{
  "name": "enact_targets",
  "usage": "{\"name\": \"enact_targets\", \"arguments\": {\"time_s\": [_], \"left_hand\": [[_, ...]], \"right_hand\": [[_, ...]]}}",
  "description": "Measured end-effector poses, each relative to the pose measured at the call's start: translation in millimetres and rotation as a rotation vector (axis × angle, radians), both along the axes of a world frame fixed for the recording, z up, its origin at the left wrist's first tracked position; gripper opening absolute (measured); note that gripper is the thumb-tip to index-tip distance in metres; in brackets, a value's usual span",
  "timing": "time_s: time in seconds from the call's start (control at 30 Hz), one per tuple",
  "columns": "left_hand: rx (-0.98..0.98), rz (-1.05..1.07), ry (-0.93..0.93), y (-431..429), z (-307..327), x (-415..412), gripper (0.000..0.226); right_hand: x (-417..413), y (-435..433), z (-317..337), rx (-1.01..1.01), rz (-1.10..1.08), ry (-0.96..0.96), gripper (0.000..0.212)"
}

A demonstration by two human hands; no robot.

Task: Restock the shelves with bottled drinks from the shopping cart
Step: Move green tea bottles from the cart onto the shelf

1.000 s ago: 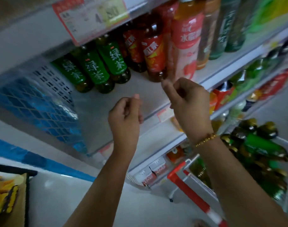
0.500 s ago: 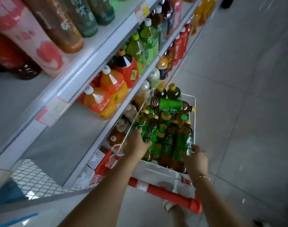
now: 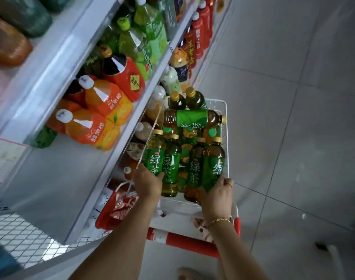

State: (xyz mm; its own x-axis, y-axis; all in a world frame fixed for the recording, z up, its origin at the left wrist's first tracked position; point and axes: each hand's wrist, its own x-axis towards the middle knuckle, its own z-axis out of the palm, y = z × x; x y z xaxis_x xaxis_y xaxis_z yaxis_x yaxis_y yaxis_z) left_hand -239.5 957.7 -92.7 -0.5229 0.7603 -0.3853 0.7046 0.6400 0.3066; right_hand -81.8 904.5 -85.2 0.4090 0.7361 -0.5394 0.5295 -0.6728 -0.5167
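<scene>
A white wire shopping cart (image 3: 226,126) with a red handle (image 3: 184,241) stands beside the shelves, filled with several green-labelled tea bottles. My left hand (image 3: 147,183) is wrapped around the bottom of a green tea bottle (image 3: 155,156) at the cart's left side. My right hand (image 3: 218,196) grips the bottom of another green tea bottle (image 3: 214,164) at the cart's right side. Two more upright bottles stand between them, one (image 3: 171,168) next to the left hand. A bottle (image 3: 192,118) lies sideways on top further back.
Shelves (image 3: 51,63) on the left carry orange juice bottles (image 3: 96,130), a red-labelled dark bottle (image 3: 124,75) and light green bottles (image 3: 152,35). A red bag (image 3: 118,209) hangs by the cart's left. Grey tiled floor (image 3: 293,98) lies to the right. My foot (image 3: 189,273) is below the handle.
My view swung down from the upper shelf to the cart. Both hands, empty a second ago, came down into the cart and closed on two green tea bottles.
</scene>
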Motion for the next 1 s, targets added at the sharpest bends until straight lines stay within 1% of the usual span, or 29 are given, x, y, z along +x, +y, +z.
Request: {"name": "enact_targets", "arguments": {"time_s": [0.17,0.23,0.3,0.37,0.43,0.5,0.6,0.7,0.77,0.83,0.9,0.93,1.0], "left_hand": [[0.012,-0.028,0.028,3.1,-0.1,1.3,0.057],[-0.014,-0.015,-0.006,6.4,2.1,-1.8,0.055],[-0.079,-0.016,-0.037,12.5,8.1,-5.5,0.047],[-0.107,-0.019,-0.099,15.1,14.0,-8.5,0.036],[-0.084,-0.010,-0.153,11.3,19.9,-7.2,0.031],[-0.011,0.008,-0.202,2.9,25.0,-5.2,0.031],[0.139,0.019,-0.271,-14.0,45.5,0.0,0.034],[0.294,0.059,-0.336,-31.7,79.1,-2.8,0.035],[0.421,0.085,-0.366,-43.9,105.4,-12.7,0.038],[0.564,0.112,-0.361,-57.2,131.4,-28.3,0.044],[0.702,0.132,-0.308,-70.9,159.7,-46.0,0.049],[0.775,0.150,-0.268,-77.2,174.8,-56.5,0.052],[0.926,0.201,-0.203,-87.6,199.7,-79.1,0.061]], "right_hand": [[-1.4,-3.6,-5.2,0.009,-0.055,0.051,0.062],[2.1,0.9,-7.1,-0.025,-0.084,0.050,0.054],[4.9,5.6,-10.2,-0.048,-0.066,0.023,0.050],[5.1,8.3,-12.3,-0.061,-0.041,-0.020,0.051],[5.0,9.1,-15.1,-0.067,-0.017,-0.058,0.055],[8.2,13.4,-16.2,-0.088,-0.038,-0.046,0.052],[17.3,21.0,-13.4,-0.098,-0.117,0.061,0.042],[18.3,22.2,3.7,-0.049,-0.183,0.187,0.045],[12.3,16.8,26.3,0.030,-0.179,0.265,0.049],[-1.0,8.9,56.8,0.125,-0.121,0.357,0.061],[-23.1,1.1,93.4,0.250,-0.057,0.523,0.072],[-37.8,0.1,113.2,0.323,-0.014,0.610,0.072],[-70.6,3.9,154.6,0.460,0.106,0.776,0.061]]}}
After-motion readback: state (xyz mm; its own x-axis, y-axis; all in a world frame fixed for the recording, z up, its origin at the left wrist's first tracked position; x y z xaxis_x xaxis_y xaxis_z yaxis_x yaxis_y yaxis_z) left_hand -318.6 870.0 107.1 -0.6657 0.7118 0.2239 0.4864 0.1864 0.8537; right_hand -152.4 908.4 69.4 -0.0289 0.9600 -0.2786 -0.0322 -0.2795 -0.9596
